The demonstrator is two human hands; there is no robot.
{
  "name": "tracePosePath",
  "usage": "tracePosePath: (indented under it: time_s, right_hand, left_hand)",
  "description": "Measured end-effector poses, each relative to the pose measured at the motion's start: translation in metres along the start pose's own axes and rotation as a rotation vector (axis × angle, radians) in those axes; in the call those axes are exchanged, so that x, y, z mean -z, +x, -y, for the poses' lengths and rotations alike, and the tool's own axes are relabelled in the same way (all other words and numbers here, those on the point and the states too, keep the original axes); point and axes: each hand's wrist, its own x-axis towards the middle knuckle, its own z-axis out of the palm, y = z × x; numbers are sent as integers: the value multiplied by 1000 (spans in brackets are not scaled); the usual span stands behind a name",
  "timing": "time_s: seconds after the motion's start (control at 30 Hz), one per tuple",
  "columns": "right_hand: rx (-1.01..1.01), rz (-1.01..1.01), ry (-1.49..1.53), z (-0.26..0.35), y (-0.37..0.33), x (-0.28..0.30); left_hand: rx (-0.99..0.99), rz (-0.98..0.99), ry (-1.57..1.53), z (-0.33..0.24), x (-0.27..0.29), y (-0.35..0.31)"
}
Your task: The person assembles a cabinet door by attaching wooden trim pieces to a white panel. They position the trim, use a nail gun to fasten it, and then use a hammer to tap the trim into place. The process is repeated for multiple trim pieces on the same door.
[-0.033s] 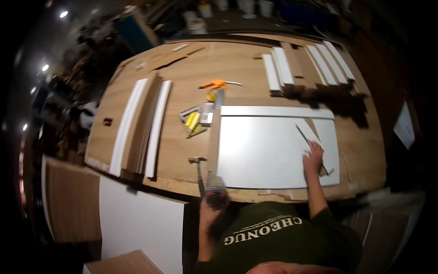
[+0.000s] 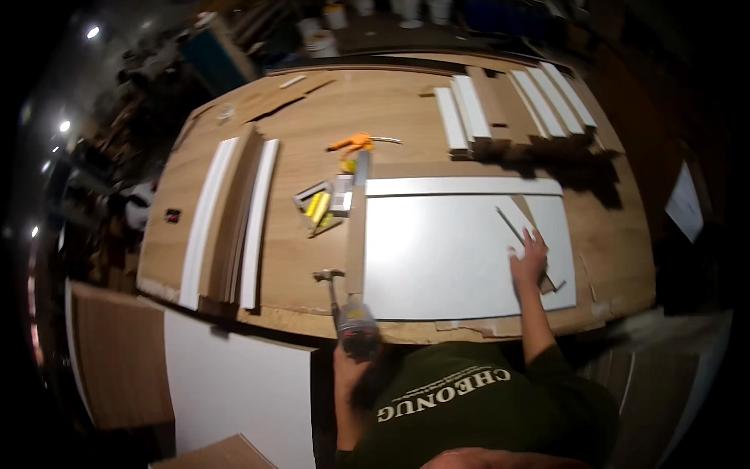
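Observation:
At the front edge of the table, my left hand (image 2: pixel 348 366) is closed round the lower end of a grey, boxy tool (image 2: pixel 358 324) with a dark end; its exact kind is unclear. A hammer (image 2: pixel 331 291) lies beside that tool, head pointing away. On the right half of a white panel (image 2: pixel 437 250), my right hand (image 2: pixel 530 262) is over a narrow brown strip (image 2: pixel 523 208), thumb and fingers apart. A thin dark rod (image 2: pixel 509 223) reaches out beyond its fingers. The hand hides part of both the strip and the rod.
An orange air blow gun (image 2: pixel 353 142), a metal triangle (image 2: pixel 312 205) with yellow pieces and a small box (image 2: pixel 342 194) lie left of the panel. Long white-edged boards (image 2: pixel 226 223) stand at left; more boards (image 2: pixel 516 109) fill the far right. White sheets (image 2: pixel 234 375) stand below the table's left front.
The whole view has shifted slightly, moving the scene left and up. My right thumb has spread a little from the fingers. My left hand keeps its hold on the grey tool.

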Motion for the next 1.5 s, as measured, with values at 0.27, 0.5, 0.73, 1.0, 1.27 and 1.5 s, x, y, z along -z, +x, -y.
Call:
tracePosePath:
  time_s: [0.27,0.5,0.73,1.0,1.27,1.5]
  right_hand:
    - [1,239,-33,-4,28,-13]
    - [248,505,227,118,-10,-36]
    - [246,524,280,210,14,-91]
    - [356,687,81,170,9,-76]
    - [757,846,145,204,-3,-103]
    - [707,795,305,209,-18,-109]
  left_hand:
    - [153,-110,-139,7,30,-3]
    - [140,-183,-111,-9,28,21]
    - [54,-124,130,-12,26,41]
    - [156,-129,71,-21,20,24]
    - [179,-118,67,-25,20,27]
    - [222,-34,178,-39,36,39]
